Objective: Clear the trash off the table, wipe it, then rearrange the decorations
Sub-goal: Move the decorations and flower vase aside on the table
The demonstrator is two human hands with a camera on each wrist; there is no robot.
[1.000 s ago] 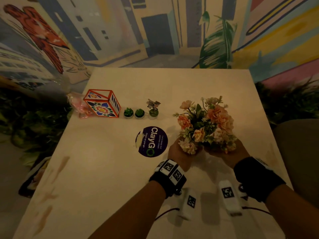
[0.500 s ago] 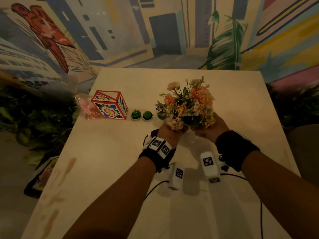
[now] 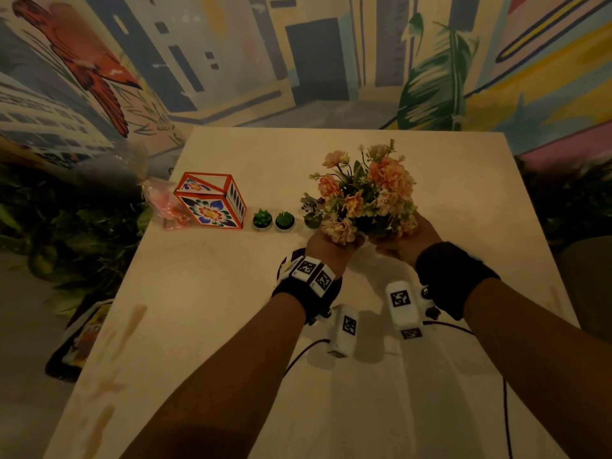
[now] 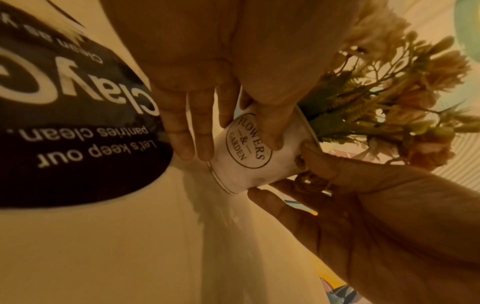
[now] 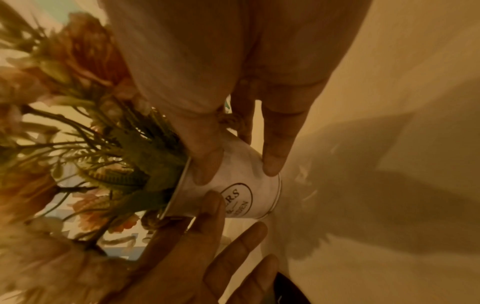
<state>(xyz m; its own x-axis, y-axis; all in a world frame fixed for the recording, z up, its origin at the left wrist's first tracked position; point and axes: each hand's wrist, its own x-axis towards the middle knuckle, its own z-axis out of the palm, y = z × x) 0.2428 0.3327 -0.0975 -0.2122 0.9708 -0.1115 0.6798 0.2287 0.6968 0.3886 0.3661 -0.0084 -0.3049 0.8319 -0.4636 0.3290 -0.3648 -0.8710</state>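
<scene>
Both bare forearms reached forward side by side, each wrist in a black band, while the left hand (image 3: 326, 248) and the right hand (image 3: 405, 241) cupped opposite sides of the small white metal flower pot (image 4: 246, 158), thumbs and fingers pressed against its wall.

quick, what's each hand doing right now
Left hand: fingers and thumb holding the white flower pot.
Right hand: fingers and thumb holding the same pot on the other side.
</scene>
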